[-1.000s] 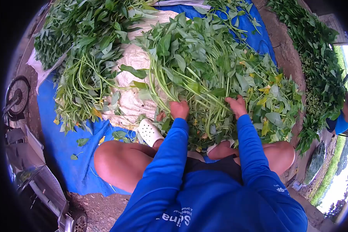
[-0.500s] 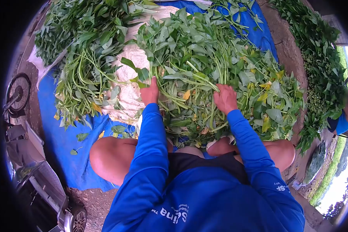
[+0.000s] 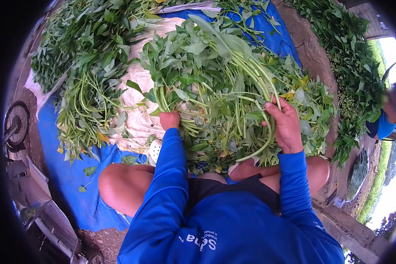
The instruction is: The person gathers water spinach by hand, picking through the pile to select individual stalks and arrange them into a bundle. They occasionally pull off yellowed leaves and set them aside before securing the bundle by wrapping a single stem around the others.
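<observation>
My left hand is closed around the stems of a leafy bunch of water spinach, whose leaves spread away from me. Raised a little to the right, my right hand pinches several long green stems between thumb and fingers. These stems arch up and to the left, with leaves at the far end, while their lower ends curve down below the hand. Loose water spinach with some yellow leaves lies between and beyond both hands.
A large heap of greens lies at the left on a blue tarp and a pale sack. More greens line the right side. A person in a blue sleeve is at the far right. A wheel stands left.
My right hand has risen and moved right, turning palm inward, and lifts long stems out of the pile. My left hand has dropped slightly and stays closed on its bunch.
</observation>
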### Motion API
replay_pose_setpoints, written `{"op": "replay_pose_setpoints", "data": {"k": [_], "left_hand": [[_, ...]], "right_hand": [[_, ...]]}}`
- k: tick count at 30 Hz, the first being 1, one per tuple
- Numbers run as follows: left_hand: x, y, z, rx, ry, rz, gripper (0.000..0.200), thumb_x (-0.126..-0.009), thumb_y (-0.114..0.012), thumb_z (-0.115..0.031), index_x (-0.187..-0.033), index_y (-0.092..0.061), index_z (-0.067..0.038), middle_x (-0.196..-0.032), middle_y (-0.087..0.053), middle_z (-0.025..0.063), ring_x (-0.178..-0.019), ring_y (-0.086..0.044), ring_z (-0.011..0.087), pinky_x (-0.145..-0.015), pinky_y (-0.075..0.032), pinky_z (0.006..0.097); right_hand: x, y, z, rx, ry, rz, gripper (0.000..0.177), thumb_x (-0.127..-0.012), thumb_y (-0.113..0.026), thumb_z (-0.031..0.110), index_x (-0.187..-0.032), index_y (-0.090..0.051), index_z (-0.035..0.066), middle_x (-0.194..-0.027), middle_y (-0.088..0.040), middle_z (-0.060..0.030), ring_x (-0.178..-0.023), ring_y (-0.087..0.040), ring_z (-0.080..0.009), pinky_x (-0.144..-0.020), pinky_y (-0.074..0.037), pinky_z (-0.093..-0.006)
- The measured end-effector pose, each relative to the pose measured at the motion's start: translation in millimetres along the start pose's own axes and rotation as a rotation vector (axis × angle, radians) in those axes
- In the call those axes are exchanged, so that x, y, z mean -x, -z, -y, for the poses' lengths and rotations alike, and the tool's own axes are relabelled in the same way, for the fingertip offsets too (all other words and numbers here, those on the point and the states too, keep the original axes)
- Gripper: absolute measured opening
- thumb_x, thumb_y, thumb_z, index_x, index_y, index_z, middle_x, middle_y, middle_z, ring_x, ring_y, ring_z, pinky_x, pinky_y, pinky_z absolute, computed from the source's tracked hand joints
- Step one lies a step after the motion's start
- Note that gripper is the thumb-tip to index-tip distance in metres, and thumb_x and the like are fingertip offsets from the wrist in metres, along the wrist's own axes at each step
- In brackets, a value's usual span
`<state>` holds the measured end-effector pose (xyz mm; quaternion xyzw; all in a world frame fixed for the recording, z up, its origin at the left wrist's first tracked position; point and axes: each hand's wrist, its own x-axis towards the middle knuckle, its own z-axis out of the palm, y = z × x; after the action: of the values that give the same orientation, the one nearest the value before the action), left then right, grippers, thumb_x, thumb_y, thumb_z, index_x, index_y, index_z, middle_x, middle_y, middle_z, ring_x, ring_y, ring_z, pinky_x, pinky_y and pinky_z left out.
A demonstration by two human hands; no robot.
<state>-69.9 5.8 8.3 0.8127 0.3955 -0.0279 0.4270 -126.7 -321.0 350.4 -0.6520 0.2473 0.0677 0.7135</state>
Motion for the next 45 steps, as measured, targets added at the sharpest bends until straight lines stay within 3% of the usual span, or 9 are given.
{"op": "replay_pose_setpoints", "data": {"k": [4,9,16,19,27,28,34,38,45], "left_hand": [[14,23,-24,0.063,-0.151,-0.126,0.036,-0.081,-0.071,-0.014,-0.108,-0.053,0.002,-0.099,-0.072,0.0328,-0.098,-0.069,0.0542,-0.09,-0.054,0.0551],[87,100,-113,-0.088,-0.324,-0.202,0.029,-0.083,-0.067,-0.009,-0.107,-0.052,-0.002,-0.097,-0.07,0.0317,-0.095,-0.067,0.0534,-0.087,-0.052,0.056],[225,117,-144,-0.206,-1.1,0.308,0.1,-0.083,-0.09,-0.041,-0.155,-0.041,0.007,-0.141,-0.06,0.0327,-0.13,-0.062,0.0461,-0.11,-0.05,0.0476],[215,148,-157,-0.562,-0.767,0.659,0.086,-0.086,-0.088,-0.042,-0.146,-0.053,0.009,-0.128,-0.069,0.0319,-0.122,-0.067,0.0456,-0.105,-0.054,0.0477],[203,276,-289,-0.202,-0.833,0.541,0.071,-0.094,-0.082,-0.042,-0.142,-0.06,0.007,-0.125,-0.072,0.027,-0.104,-0.075,0.028,-0.088,-0.059,0.0388],[190,278,-293,-0.237,-0.851,0.531,0.07,-0.095,-0.081,-0.042,-0.142,-0.061,0.007,-0.125,-0.072,0.0262,-0.103,-0.074,0.0272,-0.088,-0.059,0.0384],[115,271,-267,-0.49,-0.95,0.554,0.063,-0.096,-0.081,-0.036,-0.141,-0.062,0.004,-0.12,-0.073,0.0222,-0.101,-0.073,0.0271,-0.088,-0.057,0.0382],[122,296,-261,-0.507,-0.908,0.536,0.059,-0.093,-0.081,-0.035,-0.136,-0.066,0.003,-0.116,-0.074,0.0268,-0.099,-0.075,0.0344,-0.088,-0.058,0.0438],[118,320,-256,-0.483,-0.929,0.467,0.059,-0.095,-0.08,-0.035,-0.137,-0.064,0.003,-0.117,-0.074,0.0263,-0.096,-0.075,0.033,-0.086,-0.058,0.0435]], "right_hand": [[-26,-7,-59,-0.278,-0.183,0.038,0.035,-0.1,-0.076,0.02,-0.13,-0.064,0.008,-0.11,-0.067,0.0,-0.101,-0.064,-0.0101,-0.073,-0.063,-0.036],[-47,-3,-119,0.34,-0.223,-0.007,0.078,-0.098,-0.077,0.03,-0.158,-0.041,-0.004,-0.148,-0.058,-0.0214,-0.132,-0.06,-0.0311,-0.11,-0.05,-0.0428],[-67,24,-124,0.207,-0.021,-0.228,0.065,-0.096,-0.075,0.028,-0.146,-0.054,-0.007,-0.143,-0.063,-0.0253,-0.129,-0.064,-0.0334,-0.11,-0.049,-0.0404],[-71,42,-144,0.26,-0.029,-0.389,0.052,-0.097,-0.075,0.027,-0.137,-0.065,-0.005,-0.129,-0.073,-0.0194,-0.112,-0.07,-0.027,-0.098,-0.053,-0.0396],[-76,24,-132,0.45,0.184,-0.461,0.027,-0.094,-0.07,0.02,-0.113,-0.079,0.002,-0.1,-0.08,-0.0127,-0.09,-0.074,-0.023,-0.083,-0.057,-0.0348],[-76,11,-137,0.419,0.234,-0.387,0.024,-0.092,-0.066,0.02,-0.106,-0.079,0.005,-0.101,-0.079,-0.0196,-0.094,-0.076,-0.0358,-0.088,-0.058,-0.0406],[-54,-67,-166,0.896,0.161,0.034,0.026,-0.093,-0.064,0.018,-0.11,-0.077,0.003,-0.107,-0.076,-0.0244,-0.1,-0.072,-0.0443,-0.092,-0.057,-0.0487],[-74,-102,-173,0.903,0.243,-0.276,0.036,-0.094,-0.066,0.022,-0.124,-0.071,0.005,-0.131,-0.068,-0.0259,-0.119,-0.066,-0.0459,-0.104,-0.052,-0.0513],[-108,-97,-170,1.071,0.228,-0.15,0.03,-0.084,-0.072,0.021,-0.109,-0.074,0.004,-0.111,-0.071,-0.0251,-0.105,-0.068,-0.0448,-0.096,-0.054,-0.05]]}}
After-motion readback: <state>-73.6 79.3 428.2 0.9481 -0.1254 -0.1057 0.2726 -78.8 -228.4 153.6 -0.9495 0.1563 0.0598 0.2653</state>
